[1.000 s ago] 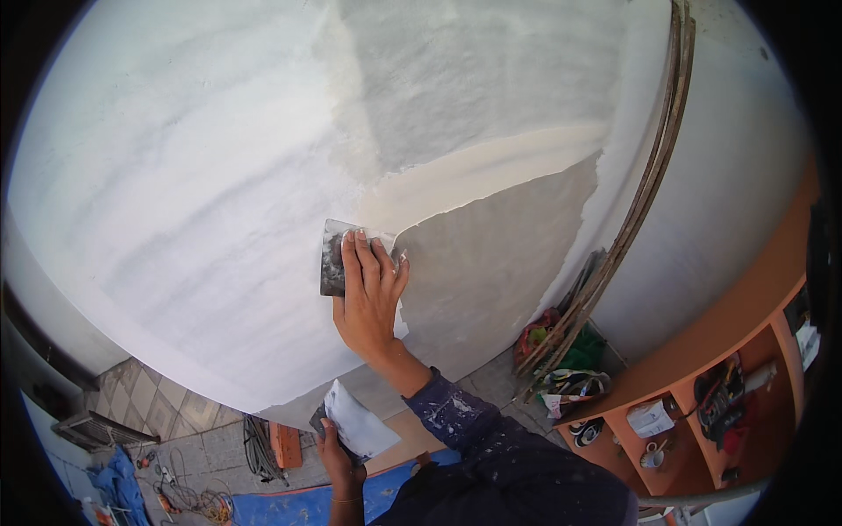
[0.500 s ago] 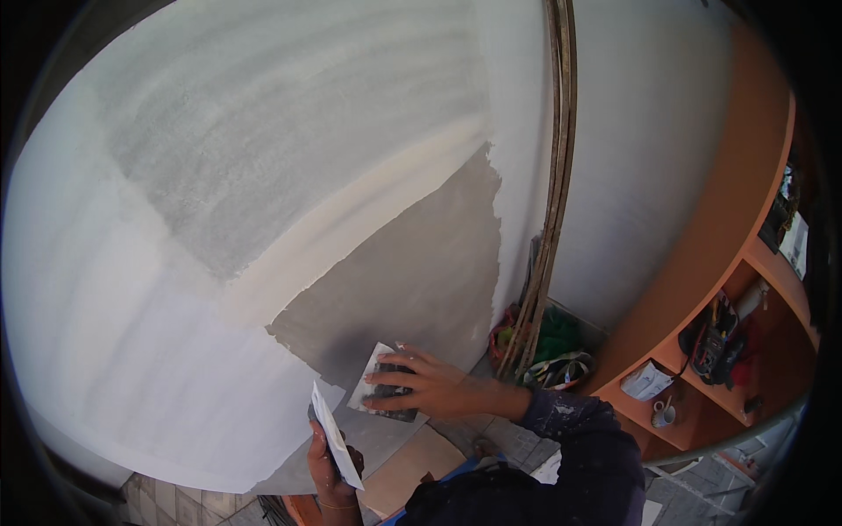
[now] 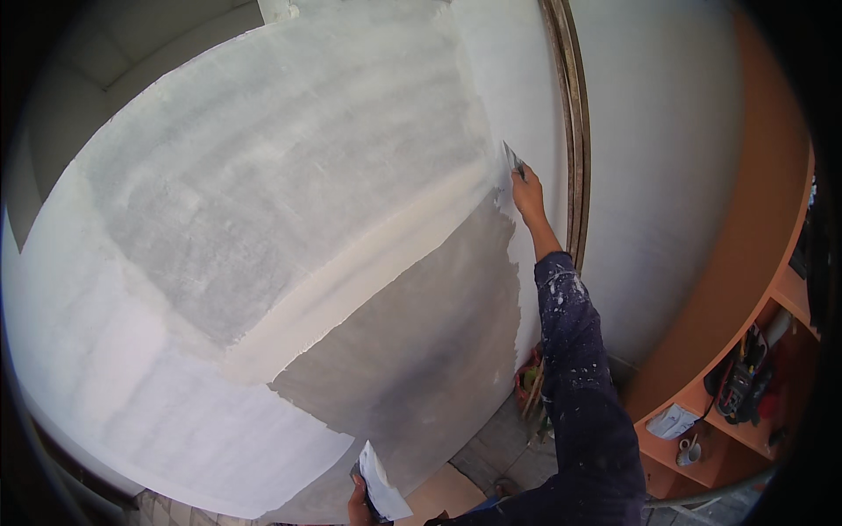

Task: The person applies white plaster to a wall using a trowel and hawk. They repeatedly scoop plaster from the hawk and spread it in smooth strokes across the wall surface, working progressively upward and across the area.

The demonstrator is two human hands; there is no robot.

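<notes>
My right hand (image 3: 527, 195), arm stretched up and forward, is closed round a wide putty knife (image 3: 510, 155), its blade seen nearly edge-on. That blade is at the right part of the wall (image 3: 377, 210), near the upper tip of a bare grey patch (image 3: 412, 333). Whether it touches the surface I cannot tell. Low down, my left hand (image 3: 358, 503) grips a second flat blade (image 3: 379, 480) with white filler on its face; its fingers are partly cut off by the lower edge. A cream band of filler (image 3: 368, 279) runs diagonally above the bare patch.
Long wooden strips (image 3: 573, 114) stand upright just right of my right hand. An orange shelf unit (image 3: 667, 368) at the right holds a white packet (image 3: 673, 422), a cup (image 3: 688, 451) and tools. A red bag (image 3: 526, 377) sits on the grey tiled floor (image 3: 500, 447).
My right hand has swung up with its knife from low on the wall to the upper right. My left hand has moved slightly lower and right, still holding its blade. The view has shifted.
</notes>
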